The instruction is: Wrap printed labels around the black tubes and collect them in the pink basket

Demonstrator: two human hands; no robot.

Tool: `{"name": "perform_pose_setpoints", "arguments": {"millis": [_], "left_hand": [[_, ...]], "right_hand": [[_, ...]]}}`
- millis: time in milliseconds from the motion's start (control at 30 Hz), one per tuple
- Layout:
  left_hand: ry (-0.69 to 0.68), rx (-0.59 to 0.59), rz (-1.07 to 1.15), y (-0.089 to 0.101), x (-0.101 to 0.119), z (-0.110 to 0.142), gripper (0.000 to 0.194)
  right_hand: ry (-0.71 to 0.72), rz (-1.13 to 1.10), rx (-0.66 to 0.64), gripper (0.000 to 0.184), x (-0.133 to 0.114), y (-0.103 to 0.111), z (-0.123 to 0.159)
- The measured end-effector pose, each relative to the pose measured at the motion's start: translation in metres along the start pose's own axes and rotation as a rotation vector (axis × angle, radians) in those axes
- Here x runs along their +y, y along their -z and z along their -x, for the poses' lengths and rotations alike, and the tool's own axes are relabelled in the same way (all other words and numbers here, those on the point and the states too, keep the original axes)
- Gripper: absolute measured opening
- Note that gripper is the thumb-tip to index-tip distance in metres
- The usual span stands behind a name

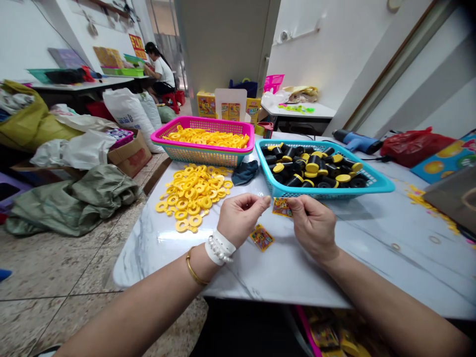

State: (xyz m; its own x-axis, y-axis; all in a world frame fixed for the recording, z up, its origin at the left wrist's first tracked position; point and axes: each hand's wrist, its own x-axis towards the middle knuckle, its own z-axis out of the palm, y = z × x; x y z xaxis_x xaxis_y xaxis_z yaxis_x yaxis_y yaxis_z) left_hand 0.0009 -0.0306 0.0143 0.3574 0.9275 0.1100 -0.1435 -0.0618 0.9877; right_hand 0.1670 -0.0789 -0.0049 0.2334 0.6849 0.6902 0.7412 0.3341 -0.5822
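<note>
My right hand (314,228) pinches a small yellow, printed square (281,207), a sticker or flat packet, between thumb and fingers. Just left of it, my left hand (241,218) is closed, thumb against forefinger; whatever sits in that pinch is too small to make out. On the white marbled table (275,277) below the hands lies a similar printed square (262,238). Beyond my left hand is a heap of yellow plastic rings with small tabs (193,191). A blue basket (334,193) behind my right hand holds black cylinders with yellow caps (312,166).
A pink basket (163,136) of yellow parts stands at the table's back, with a dark cloth (245,173) beside it. A blue heat gun (359,141) and red bag (416,148) lie at right. Sacks (126,111) crowd the left floor; a person (162,74) sits far back.
</note>
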Motion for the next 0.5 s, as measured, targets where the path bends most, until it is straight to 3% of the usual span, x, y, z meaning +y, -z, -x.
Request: {"name": "perform_pose_setpoints", "arguments": {"millis": [133,500], "left_hand": [[0.011,-0.042,0.012,-0.0013,0.0004,0.0017,0.035],[0.121,-0.045,0.109,-0.0022,0.0008,0.0003,0.035]], "right_hand": [[0.021,0.01,-0.052,0.039,0.0009,-0.0003,0.0015],[0.106,0.033,-0.008,0.033,0.0017,-0.0017,0.0008]]}}
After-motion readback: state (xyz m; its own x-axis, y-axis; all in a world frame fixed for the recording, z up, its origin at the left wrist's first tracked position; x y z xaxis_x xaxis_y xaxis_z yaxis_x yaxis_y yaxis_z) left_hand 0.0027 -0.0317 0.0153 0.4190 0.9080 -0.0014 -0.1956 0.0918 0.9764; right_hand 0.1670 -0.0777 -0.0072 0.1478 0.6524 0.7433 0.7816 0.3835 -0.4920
